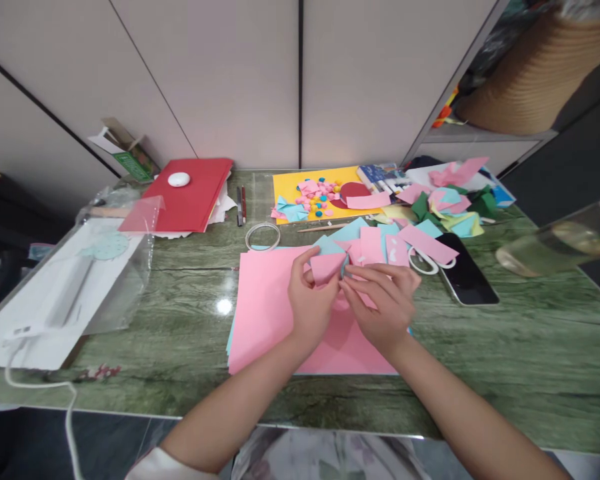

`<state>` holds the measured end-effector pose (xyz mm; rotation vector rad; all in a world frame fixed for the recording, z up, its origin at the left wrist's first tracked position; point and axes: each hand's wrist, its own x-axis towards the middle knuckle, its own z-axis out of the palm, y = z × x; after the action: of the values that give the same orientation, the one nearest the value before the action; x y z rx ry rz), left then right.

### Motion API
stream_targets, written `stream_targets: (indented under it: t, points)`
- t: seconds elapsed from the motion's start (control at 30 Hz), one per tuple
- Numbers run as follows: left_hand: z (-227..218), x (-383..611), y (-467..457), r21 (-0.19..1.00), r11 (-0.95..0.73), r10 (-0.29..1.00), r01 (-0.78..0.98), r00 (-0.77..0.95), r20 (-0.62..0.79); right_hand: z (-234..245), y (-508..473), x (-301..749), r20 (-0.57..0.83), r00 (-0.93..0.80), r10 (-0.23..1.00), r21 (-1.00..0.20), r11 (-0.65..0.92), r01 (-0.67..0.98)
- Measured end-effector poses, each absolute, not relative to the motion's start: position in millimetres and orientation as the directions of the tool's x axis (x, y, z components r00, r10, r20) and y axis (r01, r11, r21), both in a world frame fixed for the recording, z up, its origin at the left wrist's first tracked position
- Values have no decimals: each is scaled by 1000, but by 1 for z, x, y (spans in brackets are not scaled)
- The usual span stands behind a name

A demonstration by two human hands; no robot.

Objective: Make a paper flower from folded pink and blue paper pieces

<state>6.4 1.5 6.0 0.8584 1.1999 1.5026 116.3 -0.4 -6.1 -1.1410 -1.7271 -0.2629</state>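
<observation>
Both the left hand (311, 299) and the right hand (386, 303) pinch a small pink paper piece (326, 268) over the pink sheet (265, 303). Beyond that sheet lie paper strips (373, 245); to its right, a phone (469, 277) rests on the tabletop (180, 313).

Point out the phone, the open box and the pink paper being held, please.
Phone (470, 277): head view, on its dark screen.
Open box (133, 166): head view, on its green side.
Held pink paper (327, 269): head view, middle of its visible face.

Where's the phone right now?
Head view, right side: the phone lies on the green table right of the right hand, beside the white scissor handles.
</observation>
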Motion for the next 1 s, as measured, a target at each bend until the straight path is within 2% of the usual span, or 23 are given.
stream_targets:
  t: [0.2, 0.4, 0.6, 0.8, 1.0]
  points:
    - [-1, 2, 5, 988, -52, 969, -146, -246, 15, -5, 1, 117, 832, -87, 548, -292, 566, 771]
    - [0, 2, 6, 992, -53, 973, -113, -229, 26, -8, 1, 117, 799, -82, 595, -349, 571, 743]
    - [-3, 2, 6, 998, -60, 969, -24, -241, 52, -11, 1, 116, 801, -81, 594, -368, 593, 717]
    - [-6, 2, 7, 997, -72, 955, 32, -287, 78, -10, 0, 113, 798, -61, 600, -376, 574, 728]
    - [-17, 3, 12, 996, -65, 962, 54, -262, 77, -14, 3, 112, 742, -53, 668, -414, 519, 748]
